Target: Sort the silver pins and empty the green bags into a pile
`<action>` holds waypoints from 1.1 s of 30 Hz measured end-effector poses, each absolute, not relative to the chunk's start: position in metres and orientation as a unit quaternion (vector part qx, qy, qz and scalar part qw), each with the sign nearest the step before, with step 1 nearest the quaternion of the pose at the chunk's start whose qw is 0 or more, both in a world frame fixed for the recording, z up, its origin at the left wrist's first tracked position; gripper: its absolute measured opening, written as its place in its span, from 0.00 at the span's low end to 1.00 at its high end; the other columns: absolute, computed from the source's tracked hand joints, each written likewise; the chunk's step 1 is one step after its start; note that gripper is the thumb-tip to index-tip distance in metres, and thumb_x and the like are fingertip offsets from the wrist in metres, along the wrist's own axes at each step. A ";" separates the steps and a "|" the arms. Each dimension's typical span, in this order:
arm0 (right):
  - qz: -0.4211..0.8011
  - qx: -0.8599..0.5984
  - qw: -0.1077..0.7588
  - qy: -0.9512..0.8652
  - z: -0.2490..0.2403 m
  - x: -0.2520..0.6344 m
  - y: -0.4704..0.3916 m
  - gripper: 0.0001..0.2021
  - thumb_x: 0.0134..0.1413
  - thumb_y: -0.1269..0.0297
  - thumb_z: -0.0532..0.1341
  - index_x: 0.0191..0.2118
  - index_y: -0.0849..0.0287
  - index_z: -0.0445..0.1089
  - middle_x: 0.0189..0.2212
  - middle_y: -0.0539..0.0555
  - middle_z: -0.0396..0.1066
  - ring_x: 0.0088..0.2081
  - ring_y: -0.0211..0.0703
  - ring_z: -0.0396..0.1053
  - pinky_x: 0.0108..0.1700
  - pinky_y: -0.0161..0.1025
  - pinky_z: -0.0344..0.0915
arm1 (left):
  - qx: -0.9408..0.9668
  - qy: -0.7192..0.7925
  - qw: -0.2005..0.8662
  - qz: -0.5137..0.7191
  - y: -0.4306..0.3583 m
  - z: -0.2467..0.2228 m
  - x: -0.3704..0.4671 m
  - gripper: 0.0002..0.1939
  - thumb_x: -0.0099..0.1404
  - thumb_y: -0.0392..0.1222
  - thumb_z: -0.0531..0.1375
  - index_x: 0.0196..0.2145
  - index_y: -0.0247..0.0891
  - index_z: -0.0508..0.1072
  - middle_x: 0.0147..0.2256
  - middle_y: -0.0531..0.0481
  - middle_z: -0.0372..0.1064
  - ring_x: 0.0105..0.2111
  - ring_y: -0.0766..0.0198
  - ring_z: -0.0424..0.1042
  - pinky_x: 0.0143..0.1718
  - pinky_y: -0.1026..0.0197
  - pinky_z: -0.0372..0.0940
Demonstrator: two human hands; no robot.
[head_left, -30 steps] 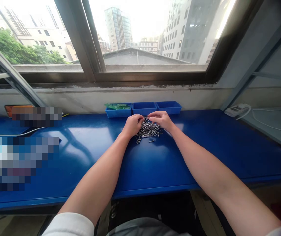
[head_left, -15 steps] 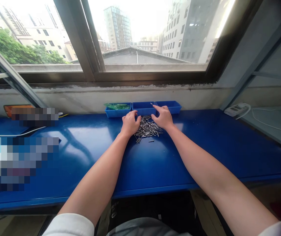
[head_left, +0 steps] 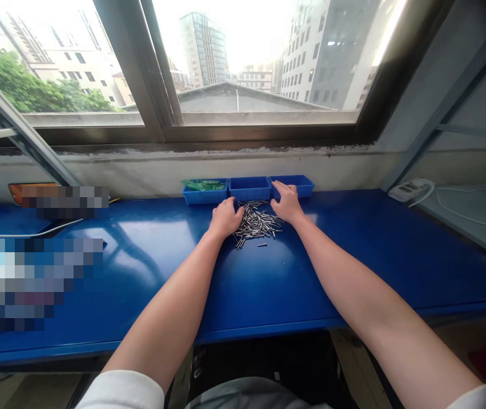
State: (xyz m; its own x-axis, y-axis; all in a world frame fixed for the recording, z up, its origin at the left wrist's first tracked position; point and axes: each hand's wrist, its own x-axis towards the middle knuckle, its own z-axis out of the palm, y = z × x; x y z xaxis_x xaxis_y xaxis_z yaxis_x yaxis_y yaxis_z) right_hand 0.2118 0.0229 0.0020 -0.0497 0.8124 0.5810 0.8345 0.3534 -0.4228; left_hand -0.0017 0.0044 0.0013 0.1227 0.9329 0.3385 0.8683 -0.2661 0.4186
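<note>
A loose pile of slim metal fasteners (head_left: 258,222) lies on the blue table; they are too small to tell screws from rivets. My left hand (head_left: 225,218) rests at the pile's left edge, thumb apart from the fingers, with nothing visible in it. On the other side, my right hand (head_left: 286,203) is over the pile's upper right edge, fingers spread and nothing seen between them. Its fingertips are close to the middle blue bin (head_left: 249,196) and the right blue bin (head_left: 305,192). One single fastener (head_left: 262,245) lies just in front of the pile.
The left blue bin (head_left: 205,197) holds green plastic-wrapped items (head_left: 204,185). All three bins stand in a row against the wall below the window. A white power strip (head_left: 405,190) with a cable lies at right; blurred items and cables occupy the left side of the blue table (head_left: 162,307).
My right hand has moved slightly right and down from the middle bin. The small fastener that showed at its fingertips is no longer there. My left hand has hardly moved.
</note>
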 end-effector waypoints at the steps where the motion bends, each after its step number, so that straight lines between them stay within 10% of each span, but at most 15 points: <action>1: -0.015 -0.567 0.397 -0.721 0.001 0.213 0.023 0.29 0.46 0.69 0.55 0.58 0.62 0.62 0.57 0.56 0.62 0.55 0.55 0.55 0.55 0.53 0.56 | 0.747 0.604 0.060 0.271 0.004 0.002 -0.002 0.27 0.65 0.50 0.49 0.57 0.33 0.59 0.55 0.38 0.62 0.56 0.52 0.61 0.55 0.51 0.55; 19: -0.002 -0.578 0.248 -0.777 0.002 0.205 0.020 0.29 0.54 0.62 0.54 0.63 0.54 0.53 0.64 0.52 0.49 0.54 0.62 0.53 0.52 0.61 0.55 | 0.757 0.593 0.048 0.270 0.001 0.002 -0.001 0.24 0.64 0.49 0.50 0.54 0.35 0.63 0.53 0.37 0.64 0.54 0.49 0.63 0.54 0.48 0.57; 33: -0.010 -0.528 0.346 -0.775 0.006 0.201 0.018 0.18 0.53 0.69 0.53 0.49 0.64 0.70 0.48 0.59 0.67 0.51 0.48 0.64 0.55 0.42 0.61 | 0.754 0.600 0.040 0.263 0.004 0.003 -0.003 0.33 0.64 0.49 0.51 0.64 0.47 0.47 0.50 0.39 0.65 0.52 0.47 0.64 0.51 0.45 0.58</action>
State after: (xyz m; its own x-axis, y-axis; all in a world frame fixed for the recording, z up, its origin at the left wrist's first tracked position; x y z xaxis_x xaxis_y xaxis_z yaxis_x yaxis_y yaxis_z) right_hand 0.2014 0.0184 0.0058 -0.2018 0.8119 0.5477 0.8263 0.4414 -0.3498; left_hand -0.0034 0.0035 0.0029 0.1405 0.9268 0.3482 0.8844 -0.2756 0.3768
